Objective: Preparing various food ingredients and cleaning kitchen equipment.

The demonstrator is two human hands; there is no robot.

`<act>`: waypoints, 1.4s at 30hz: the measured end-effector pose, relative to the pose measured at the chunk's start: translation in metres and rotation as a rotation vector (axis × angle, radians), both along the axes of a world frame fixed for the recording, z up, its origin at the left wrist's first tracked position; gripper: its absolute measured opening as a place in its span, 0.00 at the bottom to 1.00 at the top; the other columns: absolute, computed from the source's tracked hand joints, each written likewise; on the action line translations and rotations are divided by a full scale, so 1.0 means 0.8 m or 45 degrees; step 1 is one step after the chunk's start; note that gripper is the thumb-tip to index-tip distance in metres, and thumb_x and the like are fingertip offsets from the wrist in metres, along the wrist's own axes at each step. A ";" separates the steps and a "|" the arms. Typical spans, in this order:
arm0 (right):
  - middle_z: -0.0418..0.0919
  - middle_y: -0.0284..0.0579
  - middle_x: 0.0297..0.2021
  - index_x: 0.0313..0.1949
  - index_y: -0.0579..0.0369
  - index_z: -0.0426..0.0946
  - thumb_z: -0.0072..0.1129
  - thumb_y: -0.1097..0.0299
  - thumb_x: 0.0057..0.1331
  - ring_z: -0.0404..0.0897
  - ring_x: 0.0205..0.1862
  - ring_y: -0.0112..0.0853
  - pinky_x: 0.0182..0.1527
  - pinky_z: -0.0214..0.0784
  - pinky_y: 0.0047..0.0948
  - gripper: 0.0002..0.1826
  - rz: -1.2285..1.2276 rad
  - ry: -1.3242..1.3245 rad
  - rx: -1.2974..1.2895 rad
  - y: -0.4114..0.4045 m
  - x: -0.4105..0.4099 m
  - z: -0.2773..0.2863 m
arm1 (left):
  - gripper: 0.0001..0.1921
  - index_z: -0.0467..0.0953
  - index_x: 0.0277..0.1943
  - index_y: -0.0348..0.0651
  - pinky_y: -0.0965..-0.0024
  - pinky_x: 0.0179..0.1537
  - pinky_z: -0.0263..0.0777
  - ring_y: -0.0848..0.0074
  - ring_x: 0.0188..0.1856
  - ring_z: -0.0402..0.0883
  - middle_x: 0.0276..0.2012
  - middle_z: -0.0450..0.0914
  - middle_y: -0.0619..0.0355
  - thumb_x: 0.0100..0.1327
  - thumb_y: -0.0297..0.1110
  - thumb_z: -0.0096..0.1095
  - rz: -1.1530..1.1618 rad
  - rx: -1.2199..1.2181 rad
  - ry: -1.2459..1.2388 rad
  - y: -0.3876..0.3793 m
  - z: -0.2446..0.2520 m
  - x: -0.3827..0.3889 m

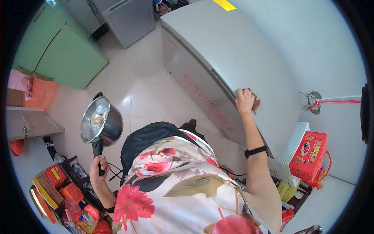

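My left hand (98, 169) grips the long black handle (98, 150) of a metal pot (114, 125), off to the left above the tiled floor. The pot is tilted with its mouth towards the left. Inside it are clear plastic wrapping (101, 108) and a round, brownish-white item (97, 119). On the right, my right hand (244, 101) is at the front edge of a grey chest freezer's lid (251, 58), which looks closed. Its fingers are curled over a brown item (256, 104), perhaps a cloth, mostly hidden under the hand.
A green cabinet (70, 55) and a grey refrigerator (133, 23) stand ahead. Boxes and bags crowd a dark rack (80, 190) at lower left. A red gift box (308, 155) sits beyond the freezer's near end. A wall socket with cords (314, 102) is at right.
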State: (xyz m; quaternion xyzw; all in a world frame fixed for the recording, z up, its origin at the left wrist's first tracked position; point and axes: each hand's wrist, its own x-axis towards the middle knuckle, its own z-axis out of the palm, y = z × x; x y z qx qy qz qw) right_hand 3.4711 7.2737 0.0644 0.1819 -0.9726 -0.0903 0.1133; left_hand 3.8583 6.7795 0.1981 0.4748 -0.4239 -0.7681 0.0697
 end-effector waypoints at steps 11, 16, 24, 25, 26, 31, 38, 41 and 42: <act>0.68 0.50 0.44 0.47 0.51 0.61 0.65 0.67 0.46 0.68 0.50 0.46 0.51 0.64 0.42 0.29 -0.715 -0.384 0.061 0.177 0.025 -0.018 | 0.06 0.63 0.26 0.43 0.78 0.15 0.56 0.85 0.11 0.59 0.15 0.62 0.66 0.55 0.28 0.51 0.058 -0.102 -0.071 0.028 0.016 0.075; 0.80 0.49 0.31 0.29 0.57 0.79 0.56 0.68 0.56 0.81 0.35 0.33 0.32 0.75 0.31 0.07 -1.414 -0.705 -0.362 0.317 0.029 -0.118 | 0.04 0.64 0.25 0.40 0.80 0.14 0.54 0.84 0.11 0.60 0.15 0.64 0.65 0.53 0.26 0.50 0.239 -0.059 -0.056 0.103 -0.014 0.092; 0.79 0.52 0.39 0.40 0.60 0.77 0.62 0.60 0.43 0.77 0.45 0.44 0.46 0.69 0.34 0.24 -0.197 -1.260 -0.443 0.154 -0.119 -0.240 | 0.05 0.62 0.32 0.38 0.77 0.14 0.57 0.82 0.12 0.62 0.16 0.66 0.61 0.53 0.24 0.48 0.616 -0.059 -0.046 0.220 -0.034 0.114; 0.79 0.52 0.36 0.37 0.58 0.78 0.61 0.62 0.44 0.78 0.43 0.43 0.45 0.69 0.35 0.20 -0.090 -1.238 -0.107 0.015 -0.123 -0.178 | 0.05 0.62 0.32 0.38 0.77 0.13 0.57 0.81 0.12 0.62 0.16 0.66 0.60 0.52 0.23 0.48 0.680 -0.106 -0.046 0.240 -0.037 0.120; 0.79 0.54 0.37 0.36 0.59 0.78 0.61 0.60 0.43 0.78 0.43 0.44 0.45 0.69 0.36 0.20 -0.351 -1.593 -0.193 -0.048 -0.161 -0.177 | 0.05 0.62 0.32 0.38 0.77 0.13 0.57 0.81 0.12 0.62 0.16 0.66 0.60 0.52 0.23 0.48 0.701 -0.092 -0.016 0.252 -0.035 0.118; 0.79 0.51 0.34 0.34 0.55 0.77 0.59 0.53 0.43 0.78 0.37 0.42 0.39 0.70 0.36 0.22 0.698 -1.165 -0.213 -0.365 -0.180 -0.124 | 0.06 0.62 0.30 0.39 0.78 0.13 0.58 0.82 0.11 0.61 0.16 0.65 0.60 0.50 0.22 0.50 0.865 -0.130 0.020 0.255 -0.055 0.097; 0.75 0.40 0.26 0.38 0.56 0.72 0.55 0.68 0.51 0.77 0.26 0.27 0.31 0.71 0.29 0.14 1.018 -1.786 -0.862 -0.551 -0.049 -0.046 | 0.13 0.61 0.37 0.38 0.79 0.12 0.58 0.81 0.12 0.63 0.16 0.65 0.59 0.48 0.19 0.52 0.836 -0.131 0.035 0.202 -0.064 0.077; 0.72 0.34 0.31 0.47 0.55 0.72 0.50 0.80 0.51 0.71 0.34 0.21 0.35 0.69 0.22 0.22 1.228 -2.055 -1.089 -0.596 -0.006 -0.086 | 0.12 0.63 0.38 0.36 0.79 0.12 0.58 0.81 0.14 0.64 0.16 0.66 0.59 0.48 0.18 0.52 0.706 -0.133 -0.024 0.163 -0.053 0.066; 0.71 0.32 0.28 0.53 0.53 0.69 0.49 0.80 0.50 0.71 0.31 0.21 0.33 0.68 0.22 0.27 1.488 -1.703 -1.119 -0.621 -0.007 -0.087 | 0.13 0.64 0.39 0.36 0.79 0.12 0.58 0.81 0.13 0.64 0.16 0.66 0.59 0.48 0.18 0.51 0.666 -0.139 0.003 0.141 -0.052 0.062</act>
